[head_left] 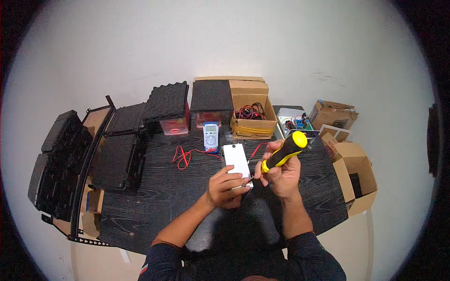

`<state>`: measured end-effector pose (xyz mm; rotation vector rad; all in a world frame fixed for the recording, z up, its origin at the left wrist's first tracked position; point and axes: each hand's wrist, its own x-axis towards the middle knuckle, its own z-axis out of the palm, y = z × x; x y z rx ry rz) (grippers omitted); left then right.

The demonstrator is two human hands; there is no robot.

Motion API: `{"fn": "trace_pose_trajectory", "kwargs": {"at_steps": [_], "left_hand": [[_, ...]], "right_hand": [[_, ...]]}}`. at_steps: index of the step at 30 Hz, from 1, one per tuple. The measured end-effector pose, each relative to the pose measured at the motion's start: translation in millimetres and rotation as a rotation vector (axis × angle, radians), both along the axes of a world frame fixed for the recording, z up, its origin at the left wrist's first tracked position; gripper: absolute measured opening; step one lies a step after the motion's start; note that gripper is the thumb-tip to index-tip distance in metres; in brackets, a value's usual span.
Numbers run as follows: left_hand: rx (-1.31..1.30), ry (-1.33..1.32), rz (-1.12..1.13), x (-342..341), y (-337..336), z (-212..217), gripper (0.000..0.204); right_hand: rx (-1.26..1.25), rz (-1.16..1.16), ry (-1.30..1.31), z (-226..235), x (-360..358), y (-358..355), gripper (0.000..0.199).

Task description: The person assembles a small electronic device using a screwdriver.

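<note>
My left hand (227,186) is closed round the near end of a white, flat rectangular box (236,159) with a small dark round spot at its far end. In my right hand (284,179) is a screwdriver (284,153) with a black and yellow handle, its butt raised toward the upper right. The thin shaft points down and left, reaching the box's near right side by my left fingers. Whether the tip touches a screw I cannot tell. Just beyond the box lies a blue and white multimeter (211,136), with red test leads (184,158) on the table.
An open cardboard box of cables (253,129) stands behind, beside foam-topped red bins (174,125). A white tray of electronic parts (295,122) sits back right. Black cases (117,161) line the left; an open carton (356,175) is at the right edge of the dark table (164,206).
</note>
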<state>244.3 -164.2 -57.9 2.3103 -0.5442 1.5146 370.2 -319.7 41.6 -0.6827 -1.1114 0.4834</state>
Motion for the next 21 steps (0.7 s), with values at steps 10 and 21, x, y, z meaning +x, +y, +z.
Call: {"fn": "trace_pose_trajectory", "kwargs": {"at_steps": [10,21], "left_hand": [[0.004,0.012,-0.014,1,3,-3,0.042],[-0.481,0.027,0.143,14,49,24,0.060]], "right_hand": [[-0.026,0.026,-0.014,18,8,13,0.054],[0.008,-0.226,-0.008,16,52,90,0.036]]}}
